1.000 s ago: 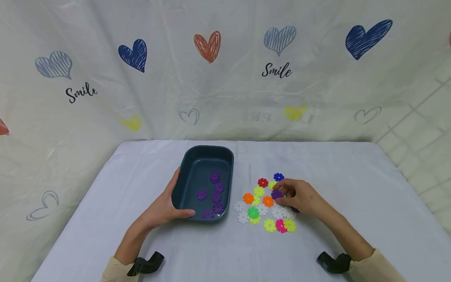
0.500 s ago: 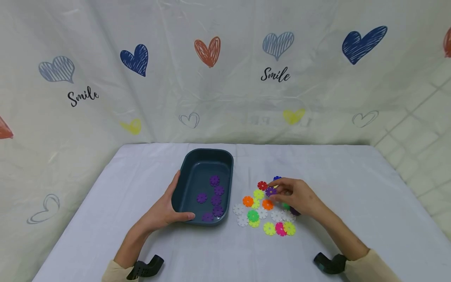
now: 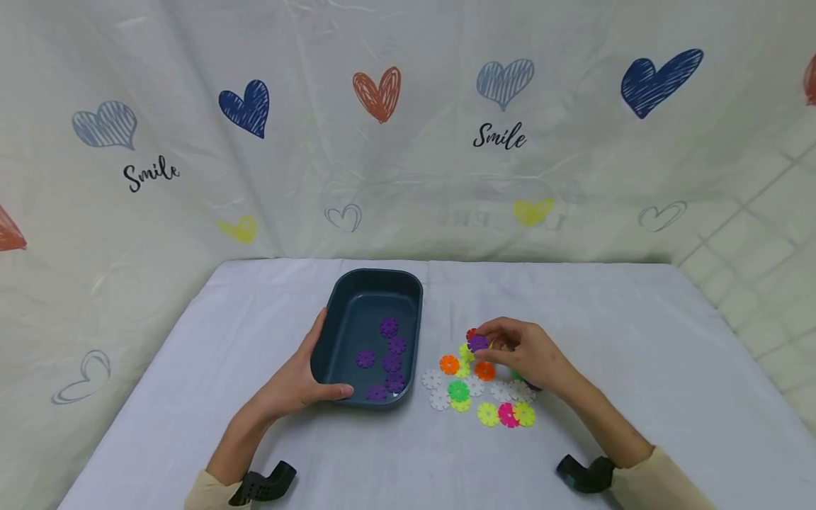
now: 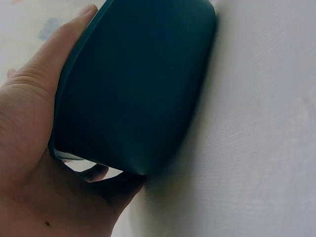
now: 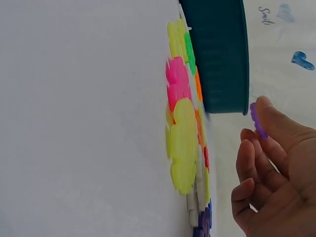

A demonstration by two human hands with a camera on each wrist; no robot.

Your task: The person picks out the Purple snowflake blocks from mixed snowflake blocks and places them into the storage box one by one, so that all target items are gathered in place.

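A heart-printed sheet (image 3: 433, 163) hangs beyond the teal tray (image 3: 347, 319), which sits on the white-covered worktop (image 3: 408, 460). The left hand (image 3: 290, 379) grips the tray's near left corner, thumb over its rim. Right of the tray, the right hand (image 3: 532, 354) pinches a purple disc (image 3: 478, 343), partly hiding mixed coloured discs (image 3: 457, 390) there; more purple discs (image 3: 365, 359) lie inside the tray.

White-clothed worktop (image 3: 637, 340), dark teal tray (image 3: 357, 326) near the far edge, cluster of partly overlapping multicoloured flower-shaped discs (image 3: 484, 371) between the tray and the right edge
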